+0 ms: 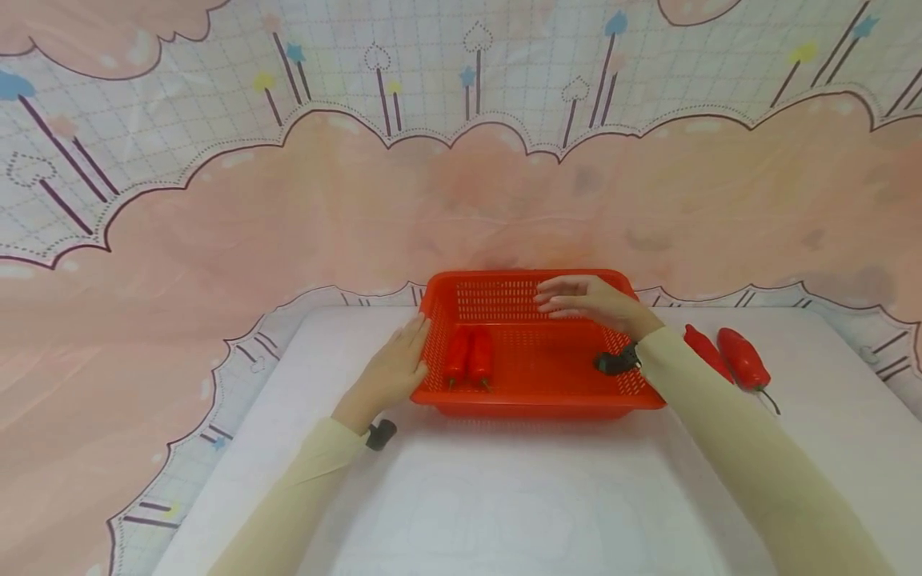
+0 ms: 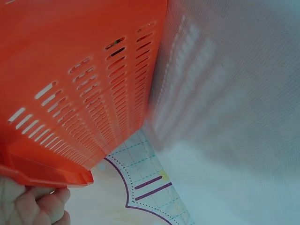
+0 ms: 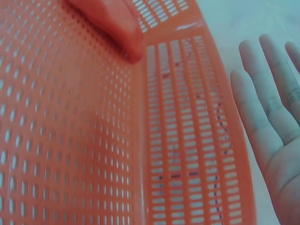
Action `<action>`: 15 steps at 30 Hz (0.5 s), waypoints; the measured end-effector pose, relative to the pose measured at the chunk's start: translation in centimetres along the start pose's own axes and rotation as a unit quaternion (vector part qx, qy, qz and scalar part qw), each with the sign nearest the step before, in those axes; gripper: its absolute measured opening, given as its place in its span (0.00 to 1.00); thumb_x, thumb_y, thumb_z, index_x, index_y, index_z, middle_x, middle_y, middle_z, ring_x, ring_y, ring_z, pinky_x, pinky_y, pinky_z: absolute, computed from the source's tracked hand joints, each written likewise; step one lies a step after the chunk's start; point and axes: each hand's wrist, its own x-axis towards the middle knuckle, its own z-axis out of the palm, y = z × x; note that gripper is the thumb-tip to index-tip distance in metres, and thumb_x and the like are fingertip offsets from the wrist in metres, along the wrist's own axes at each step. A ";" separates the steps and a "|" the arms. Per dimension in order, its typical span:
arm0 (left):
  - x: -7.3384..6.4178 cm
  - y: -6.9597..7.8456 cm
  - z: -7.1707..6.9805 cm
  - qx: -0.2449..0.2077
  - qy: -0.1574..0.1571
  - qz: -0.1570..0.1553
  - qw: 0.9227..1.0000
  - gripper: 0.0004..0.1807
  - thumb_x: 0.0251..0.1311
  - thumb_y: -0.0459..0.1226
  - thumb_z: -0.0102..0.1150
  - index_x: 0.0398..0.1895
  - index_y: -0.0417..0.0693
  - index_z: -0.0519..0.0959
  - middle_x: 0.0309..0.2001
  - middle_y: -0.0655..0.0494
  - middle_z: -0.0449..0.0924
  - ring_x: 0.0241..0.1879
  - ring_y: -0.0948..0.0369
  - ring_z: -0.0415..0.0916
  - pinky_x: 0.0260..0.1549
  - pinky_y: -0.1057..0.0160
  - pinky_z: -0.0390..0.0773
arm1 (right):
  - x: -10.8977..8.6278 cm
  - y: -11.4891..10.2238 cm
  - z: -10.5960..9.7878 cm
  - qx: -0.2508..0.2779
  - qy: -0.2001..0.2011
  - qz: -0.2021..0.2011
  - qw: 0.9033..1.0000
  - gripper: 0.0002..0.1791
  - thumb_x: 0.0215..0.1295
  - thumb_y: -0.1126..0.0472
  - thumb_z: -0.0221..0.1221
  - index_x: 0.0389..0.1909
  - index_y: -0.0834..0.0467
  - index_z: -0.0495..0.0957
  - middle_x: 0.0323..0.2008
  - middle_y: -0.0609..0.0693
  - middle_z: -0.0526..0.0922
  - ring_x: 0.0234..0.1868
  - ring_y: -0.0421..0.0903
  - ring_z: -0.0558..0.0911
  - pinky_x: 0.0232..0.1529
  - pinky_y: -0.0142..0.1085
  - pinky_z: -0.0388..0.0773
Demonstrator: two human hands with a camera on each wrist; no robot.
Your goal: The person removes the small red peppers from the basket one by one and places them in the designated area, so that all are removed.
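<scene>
A red plastic basket [image 1: 547, 404] with slotted walls sits on the white table. Side by side at its left end lie two long red peppers [image 1: 480, 356], stems toward me; part of one red pepper [image 3: 112, 23] shows in the right wrist view. My left hand [image 1: 392, 364] rests against the basket's left rim, its fingers extended along it in the head view. In the left wrist view, that hand's fingers [image 2: 51, 206] are right at the rim. Over the basket's right back part, my right hand [image 1: 594, 302] holds nothing, its fingers loosely extended toward the left.
Two more red peppers [image 1: 743, 358] lie on the white table [image 1: 533, 496] to the right of the basket, partly behind the right sleeve. A patterned pink-and-white cloth [image 1: 374, 208] rises behind the table. Dark wrist cameras [image 1: 382, 434] sit at both wrists.
</scene>
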 end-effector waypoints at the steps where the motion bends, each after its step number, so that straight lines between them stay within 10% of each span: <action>1: 0.0 0.0 0.0 0.000 0.000 -0.001 1.000 0.37 0.59 0.37 0.44 0.71 0.33 0.50 0.74 0.40 0.45 0.74 0.47 0.46 0.73 0.49 0.50 | 0.2 0.0 0.2 -0.002 -0.001 0.001 1.000 0.26 0.67 0.63 0.52 0.64 0.69 0.62 0.58 0.54 0.76 0.55 0.45 0.80 0.56 0.36 0.78; 15: -0.1 0.1 0.0 -0.001 -0.004 -0.006 1.000 0.37 0.59 0.37 0.43 0.72 0.34 0.49 0.75 0.41 0.44 0.74 0.48 0.45 0.73 0.50 0.50 | 3.3 0.0 2.9 0.012 -0.024 -0.005 1.000 0.26 0.68 0.65 0.50 0.65 0.70 0.61 0.62 0.63 0.72 0.54 0.44 0.80 0.65 0.54 0.65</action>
